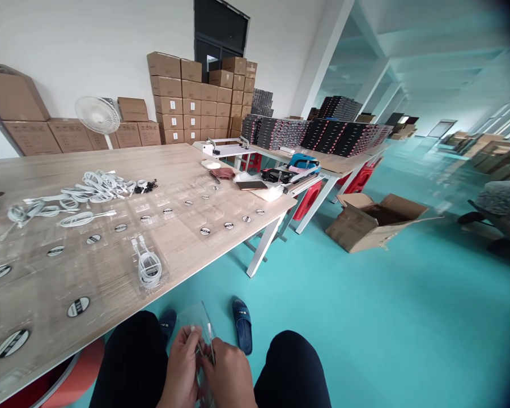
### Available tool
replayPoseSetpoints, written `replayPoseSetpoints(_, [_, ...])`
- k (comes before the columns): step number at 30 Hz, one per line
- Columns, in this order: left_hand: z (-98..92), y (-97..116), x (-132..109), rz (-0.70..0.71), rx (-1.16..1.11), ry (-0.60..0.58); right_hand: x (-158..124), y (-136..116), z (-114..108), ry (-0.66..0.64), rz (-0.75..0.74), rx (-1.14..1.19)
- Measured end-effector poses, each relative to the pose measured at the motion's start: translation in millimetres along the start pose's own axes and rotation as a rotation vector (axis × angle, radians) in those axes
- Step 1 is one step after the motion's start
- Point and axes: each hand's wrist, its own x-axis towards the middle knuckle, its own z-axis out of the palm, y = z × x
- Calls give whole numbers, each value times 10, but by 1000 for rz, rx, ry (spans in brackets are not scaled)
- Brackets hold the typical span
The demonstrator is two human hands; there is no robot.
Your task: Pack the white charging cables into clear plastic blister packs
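Over my lap, my left hand (183,362) and my right hand (230,368) are both closed on a thin clear plastic package (195,315). Its far end sticks out beyond my fingers, while its lower part is partly covered by them. I cannot make out whether anything is inside. On the table (182,238) to my left, a coiled white cable (148,267) lies on a clear plastic pack near the edge. Farther back is a loose pile of white cables (96,187) with small black pieces (148,186) beside it. Flat clear packs with oval labels (93,239) cover much of the tabletop.
A phone-like dark slab (250,185) and a brown cloth (223,173) lie at the table's far end. Beyond stands a second table with stacked black boxes (335,136). An opened carton (372,221) sits on the floor. Cartons (165,86) and a fan (97,115) line the wall.
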Motion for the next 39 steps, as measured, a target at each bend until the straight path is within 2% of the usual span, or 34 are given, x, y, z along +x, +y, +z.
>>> replayPoseSetpoints(5, [-50, 77, 28, -54, -67, -106, -38, 81, -69, 14, -11, 244])
replayPoseSetpoints(11, [0, 130, -25, -49, -72, -162, -105, 242, -59, 194, -115, 512])
replayPoseSetpoints(15, [22, 133, -43, -73, -65, -147, -85, 268, -140, 243, -98, 533])
replayPoseSetpoints(18, [-9, 125, -34, -90, -72, -155, -68, 262, -196, 203, -70, 550])
replayPoseSetpoints(23, [-9, 170, -85, -80, -70, -233, -55, 257, -225, 132, -97, 643])
replayPoseSetpoints(26, [45, 200, -156, -79, -43, -295, -54, 219, -260, 134, -82, 516])
replayPoseSetpoints(29, [97, 175, -210, -70, -23, -342, -57, 146, -339, 98, -64, 273])
replayPoseSetpoints(34, [128, 31, -203, -103, -45, -209, -75, 56, -473, -15, -68, -73])
replayPoseSetpoints(39, [137, -66, -152, -101, 5, -174, -76, 56, -501, -40, -108, -226])
